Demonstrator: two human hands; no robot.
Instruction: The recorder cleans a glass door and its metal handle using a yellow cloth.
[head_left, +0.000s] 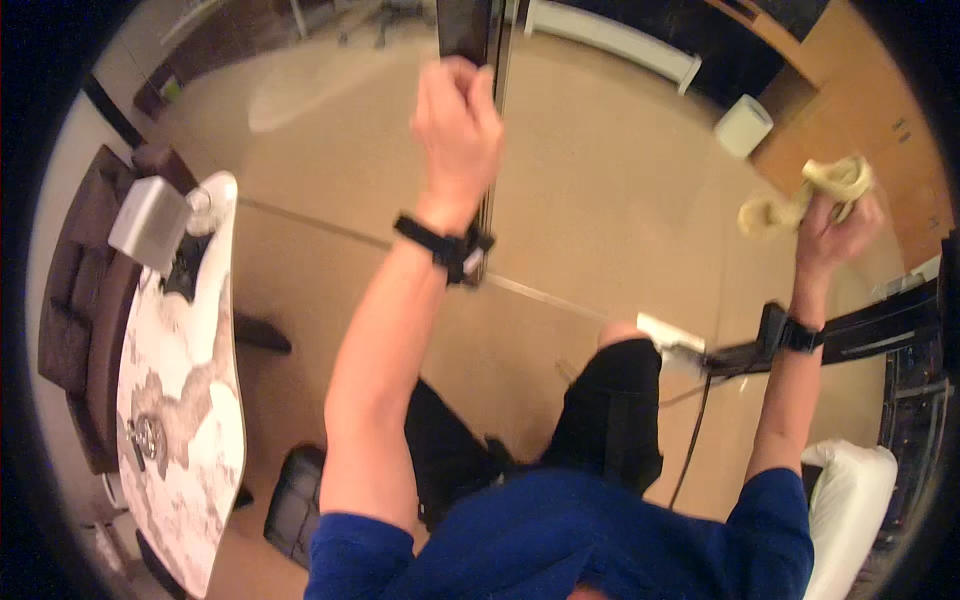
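Observation:
My left hand (459, 112) is stretched forward with its fingers curled, over the dark frame (466, 34) of a glass panel; whether it grips the frame cannot be made out. A dark strap with a small device sits on that wrist. On the right, my right hand (838, 229) is closed on a crumpled yellow cloth (838, 180), part of which hangs out to the left and is blurred.
At left stands a marble-patterned table (187, 480) bearing a silver box-like device (151, 223) and a glass dish. Beyond it is a brown sofa (71, 307). A white bin (743, 126) stands near wooden cabinets (874, 112). A black chair (295, 502) and a white cushion (851, 510) are nearby.

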